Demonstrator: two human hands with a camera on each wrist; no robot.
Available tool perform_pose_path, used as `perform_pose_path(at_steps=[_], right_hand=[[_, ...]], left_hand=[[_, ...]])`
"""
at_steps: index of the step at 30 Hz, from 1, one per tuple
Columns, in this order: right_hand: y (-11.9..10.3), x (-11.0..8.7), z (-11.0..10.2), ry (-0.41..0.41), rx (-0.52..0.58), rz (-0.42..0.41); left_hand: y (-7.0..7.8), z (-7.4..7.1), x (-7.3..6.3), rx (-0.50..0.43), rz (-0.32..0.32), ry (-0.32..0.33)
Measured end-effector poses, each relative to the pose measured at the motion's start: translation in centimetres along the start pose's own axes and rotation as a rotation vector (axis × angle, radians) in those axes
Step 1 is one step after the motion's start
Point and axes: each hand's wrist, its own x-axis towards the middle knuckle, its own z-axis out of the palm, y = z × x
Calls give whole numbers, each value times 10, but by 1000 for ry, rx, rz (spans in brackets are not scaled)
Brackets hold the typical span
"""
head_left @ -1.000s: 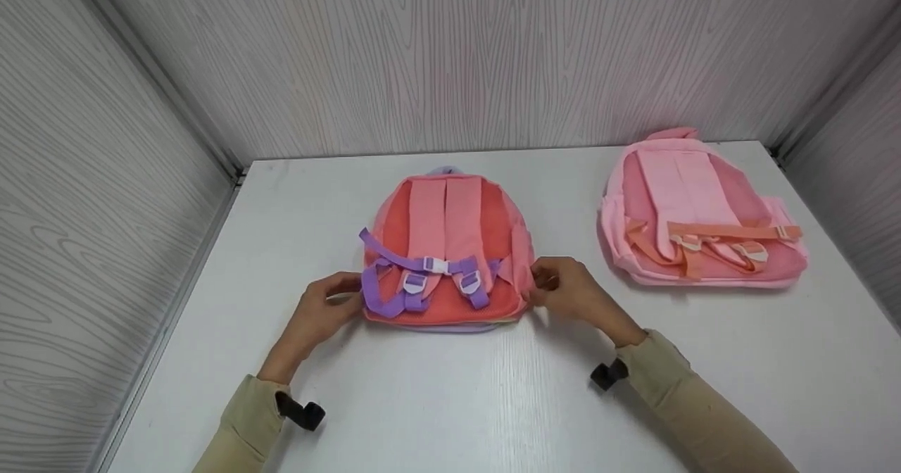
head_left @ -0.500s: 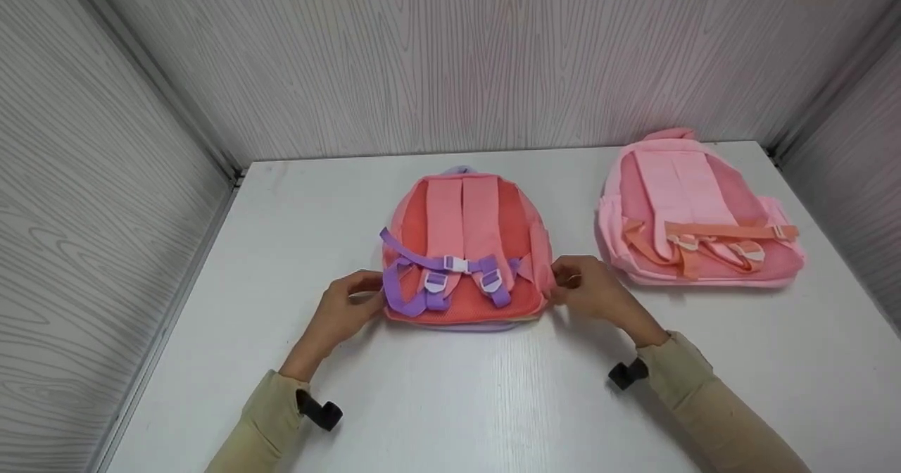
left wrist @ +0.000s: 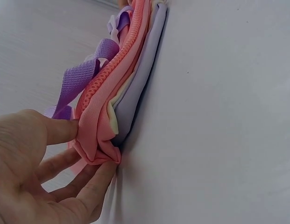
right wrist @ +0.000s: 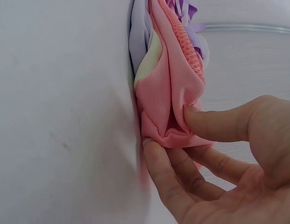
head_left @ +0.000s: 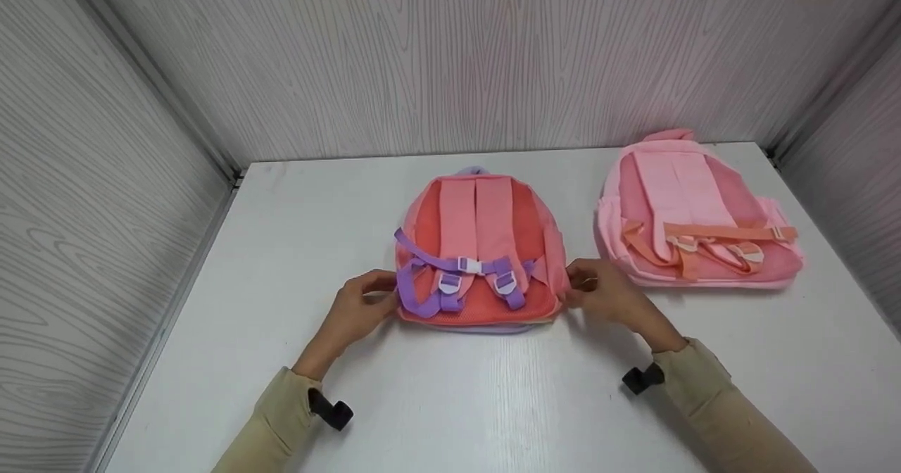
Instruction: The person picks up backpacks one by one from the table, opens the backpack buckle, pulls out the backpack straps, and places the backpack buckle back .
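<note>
A small coral-pink backpack (head_left: 493,219) lies on the table with its back panel and shoulder straps facing up. Purple webbing (head_left: 422,304) and a white buckle (head_left: 470,266) cross its lower half. My left hand (head_left: 359,307) pinches the lower left side of the bag, thumb on top and fingers below, as the left wrist view shows. On the opposite side my right hand (head_left: 609,293) grips the lower right corner the same way, around a folded side pocket (right wrist: 177,133). Lilac and pale yellow cloth shows underneath, along the bottom edge.
A second, lighter pink backpack (head_left: 693,212) with orange straps lies at the right, close to my right hand. The white table (head_left: 493,402) is bounded by wood-grain panels at the back (head_left: 450,58) and both sides.
Both hands have moved to the right together with the coral-pink backpack, which now lies closer to the light pink one. Their hold on its sides looks the same.
</note>
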Motion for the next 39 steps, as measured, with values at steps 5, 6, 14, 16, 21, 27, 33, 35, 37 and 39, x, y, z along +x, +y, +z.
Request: perform_pose_path(at_steps=[5, 6, 14, 16, 21, 27, 33, 35, 37, 39], right_hand=[[6, -5, -5, 5, 21, -12], [7, -6, -7, 5, 21, -14], [12, -15, -18, 1, 11, 1], [13, -17, -20, 0, 7, 14], [14, -21, -26, -9, 6, 39], [19, -26, -32, -5, -6, 31], [20, -32, -37, 5, -21, 80], [19, -33, -39, 3, -22, 93], [18, -35, -40, -2, -17, 99], [16, -36, -42, -4, -18, 100]], left_hand=[[2, 6, 2, -5, 13, -7], [2, 7, 2, -6, 15, -8], [6, 16, 2, -26, 28, -1], [7, 19, 1, -31, 41, 3], [10, 26, 0, -35, 88, 15], [13, 32, -1, -38, 87, 8], [14, 36, -1, -52, 84, -4], [14, 36, 0, -48, 94, -2], [15, 35, 0, -43, 106, 8], [16, 33, 0, -41, 113, 25]])
